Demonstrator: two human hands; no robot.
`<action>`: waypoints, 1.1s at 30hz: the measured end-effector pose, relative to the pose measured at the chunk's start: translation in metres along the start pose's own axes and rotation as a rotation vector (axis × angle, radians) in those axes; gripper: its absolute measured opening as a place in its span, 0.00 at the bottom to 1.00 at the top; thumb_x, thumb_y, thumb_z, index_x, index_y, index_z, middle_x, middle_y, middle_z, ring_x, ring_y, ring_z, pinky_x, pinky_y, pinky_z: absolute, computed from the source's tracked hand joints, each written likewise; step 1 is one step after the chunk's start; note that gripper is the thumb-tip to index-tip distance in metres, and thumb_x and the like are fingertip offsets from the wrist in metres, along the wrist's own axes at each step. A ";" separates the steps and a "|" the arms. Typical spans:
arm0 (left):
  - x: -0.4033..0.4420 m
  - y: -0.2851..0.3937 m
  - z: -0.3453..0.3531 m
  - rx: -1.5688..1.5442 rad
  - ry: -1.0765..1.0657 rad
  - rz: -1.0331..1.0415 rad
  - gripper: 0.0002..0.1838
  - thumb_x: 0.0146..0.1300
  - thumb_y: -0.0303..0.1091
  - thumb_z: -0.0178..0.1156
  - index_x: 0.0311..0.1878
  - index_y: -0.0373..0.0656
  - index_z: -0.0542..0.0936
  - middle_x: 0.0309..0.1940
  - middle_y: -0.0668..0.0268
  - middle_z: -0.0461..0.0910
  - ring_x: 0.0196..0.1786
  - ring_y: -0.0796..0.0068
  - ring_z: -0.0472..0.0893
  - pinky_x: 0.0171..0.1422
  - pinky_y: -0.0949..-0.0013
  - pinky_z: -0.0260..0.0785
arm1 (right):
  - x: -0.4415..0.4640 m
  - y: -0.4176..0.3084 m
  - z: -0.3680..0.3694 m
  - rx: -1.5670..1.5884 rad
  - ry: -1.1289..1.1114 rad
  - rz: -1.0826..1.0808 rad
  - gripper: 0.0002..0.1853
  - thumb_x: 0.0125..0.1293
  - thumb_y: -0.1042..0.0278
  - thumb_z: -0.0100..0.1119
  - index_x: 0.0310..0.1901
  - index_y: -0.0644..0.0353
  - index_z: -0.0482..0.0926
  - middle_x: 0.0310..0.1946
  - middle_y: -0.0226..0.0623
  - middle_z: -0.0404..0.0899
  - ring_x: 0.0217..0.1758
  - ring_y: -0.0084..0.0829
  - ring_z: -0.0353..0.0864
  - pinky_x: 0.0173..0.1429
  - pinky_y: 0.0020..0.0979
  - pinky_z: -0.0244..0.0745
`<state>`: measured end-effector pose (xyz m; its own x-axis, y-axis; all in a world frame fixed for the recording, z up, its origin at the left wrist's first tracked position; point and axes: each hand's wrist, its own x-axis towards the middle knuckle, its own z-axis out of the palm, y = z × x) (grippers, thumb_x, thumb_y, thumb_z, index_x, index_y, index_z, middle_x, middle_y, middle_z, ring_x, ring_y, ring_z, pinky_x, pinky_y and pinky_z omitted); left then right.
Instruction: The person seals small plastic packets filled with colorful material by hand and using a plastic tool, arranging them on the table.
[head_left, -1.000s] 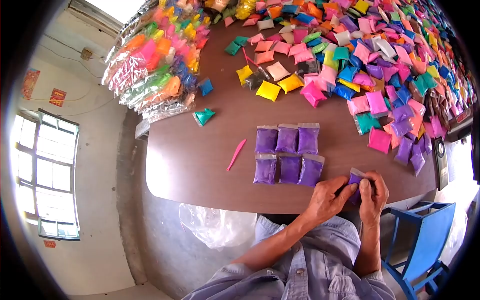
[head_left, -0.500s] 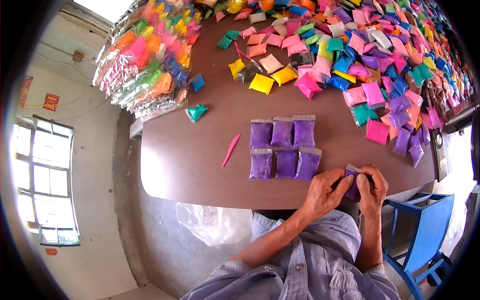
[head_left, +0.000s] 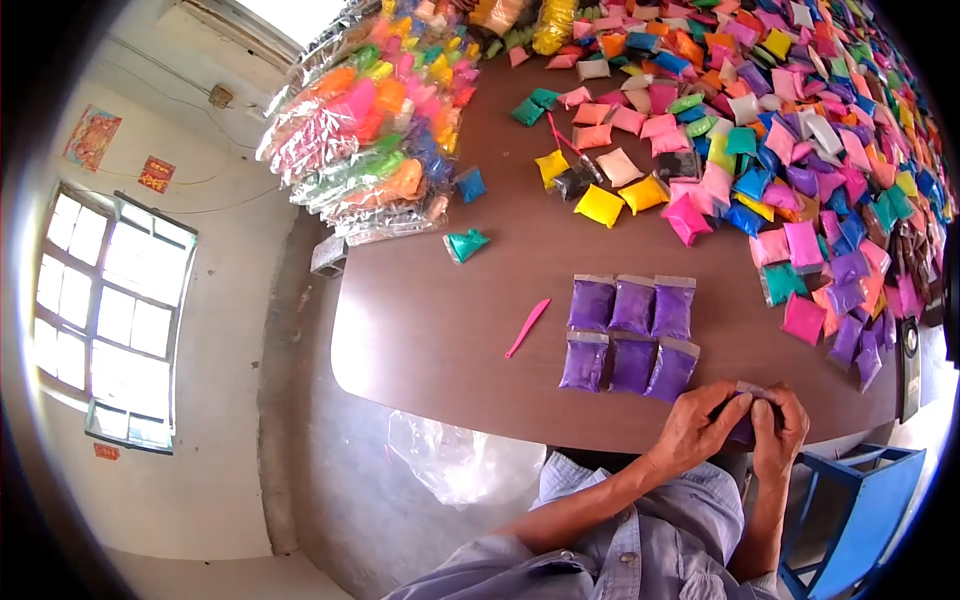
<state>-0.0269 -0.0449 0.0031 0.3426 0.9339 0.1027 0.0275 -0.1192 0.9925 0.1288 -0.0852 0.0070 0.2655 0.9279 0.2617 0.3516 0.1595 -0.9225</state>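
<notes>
Near the front edge of the brown table, my left hand point(head_left: 692, 428) and my right hand point(head_left: 779, 432) pinch one small purple packet point(head_left: 743, 431) between thumbs and fingers. The hands are close together, and the fingers hide much of the packet. Just left of them lie several purple packets with clear top edges, in two rows of three, such as the upper middle one point(head_left: 632, 305) and the lower right one point(head_left: 672, 370). Further left a pink plastic knife point(head_left: 528, 328) lies flat on the table.
A large heap of coloured packets point(head_left: 800, 170) covers the back right. Stacked clear bags of coloured packets point(head_left: 370, 130) stand at the back left. A blue stool point(head_left: 860, 520) is at the lower right, and a clear plastic bag point(head_left: 450, 460) lies below the table.
The camera view has shifted, so the scene appears further right and lower. Both hands still hold the purple packet, and the packets on the table keep their layout.
</notes>
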 end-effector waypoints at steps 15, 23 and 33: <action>0.001 0.004 0.005 0.050 -0.011 0.046 0.11 0.73 0.33 0.63 0.48 0.33 0.81 0.30 0.50 0.79 0.28 0.60 0.79 0.32 0.62 0.70 | -0.010 0.011 0.005 0.023 0.219 0.096 0.10 0.75 0.64 0.56 0.43 0.61 0.79 0.35 0.32 0.78 0.39 0.24 0.75 0.46 0.28 0.71; 0.000 0.002 0.003 0.109 -0.052 0.000 0.14 0.72 0.36 0.64 0.50 0.33 0.81 0.31 0.47 0.79 0.28 0.52 0.80 0.34 0.59 0.72 | -0.010 0.014 0.004 -0.118 0.183 0.050 0.11 0.77 0.61 0.55 0.46 0.61 0.80 0.36 0.35 0.80 0.41 0.27 0.78 0.47 0.30 0.74; -0.004 -0.002 0.006 0.182 -0.021 -0.064 0.12 0.69 0.33 0.66 0.52 0.38 0.83 0.34 0.50 0.84 0.32 0.68 0.84 0.36 0.63 0.75 | -0.010 0.011 0.011 -0.201 0.228 0.030 0.09 0.75 0.67 0.57 0.45 0.65 0.80 0.34 0.33 0.79 0.38 0.24 0.75 0.43 0.30 0.73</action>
<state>-0.0230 -0.0506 0.0002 0.3539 0.9346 0.0364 0.2184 -0.1204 0.9684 0.1201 -0.0895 -0.0089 0.4648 0.8281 0.3133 0.5055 0.0424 -0.8618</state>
